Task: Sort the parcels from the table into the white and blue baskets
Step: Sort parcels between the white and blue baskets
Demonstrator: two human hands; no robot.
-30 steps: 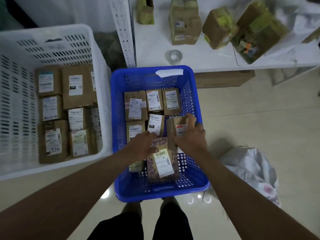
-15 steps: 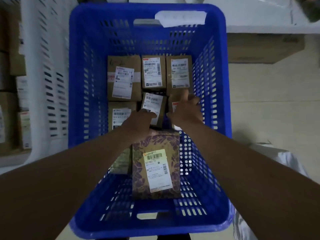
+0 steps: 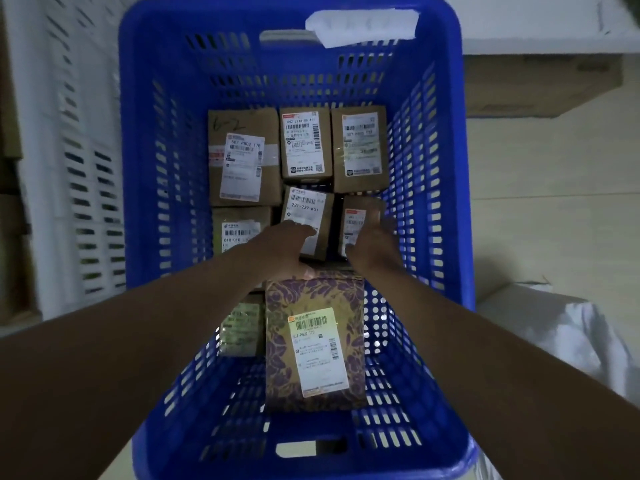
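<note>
White basket (image 3: pixel 79 168) at far left edge, slotted wall only; brown parcels inside it barely visible at the frame edge. Just beside it, blue basket (image 3: pixel 433 140) fills the centre, seen from above, white paper scrap (image 3: pixel 363 26) on its far rim. Inside, back row left to right: big brown parcel (image 3: pixel 242 157) with handwriting and white label, narrow labelled parcel (image 3: pixel 304 143), third brown parcel (image 3: pixel 360 147), all touching side by side. Second row: greenish-label parcel (image 3: pixel 239 230) at left, partly under the left forearm; middle parcel (image 3: pixel 308 216) marked 231-239; right parcel (image 3: pixel 360 220) near the basket's right wall. Left hand (image 3: pixel 284 247) lies on the near end of the middle parcel, fingers spread flat and relaxed, not curled round anything, thumb end touching the top edge of the purple patterned parcel (image 3: pixel 315 341). Right hand (image 3: pixel 374 247) rests against the right parcel's near right side, fingers extended along it toward the wall; motion blur, fingers look straight rather than gripping. Purple patterned parcel lies flat nearest the viewer, white label up, on the basket floor. Small dim parcel (image 3: pixel 242 327) just left of it, touching. Right of basket: pale floor (image 3: pixel 554 202), a cardboard box (image 3: pixel 540 84) under a white surface (image 3: pixel 554 19), white plastic bag (image 3: pixel 554 327) at lower right.
</note>
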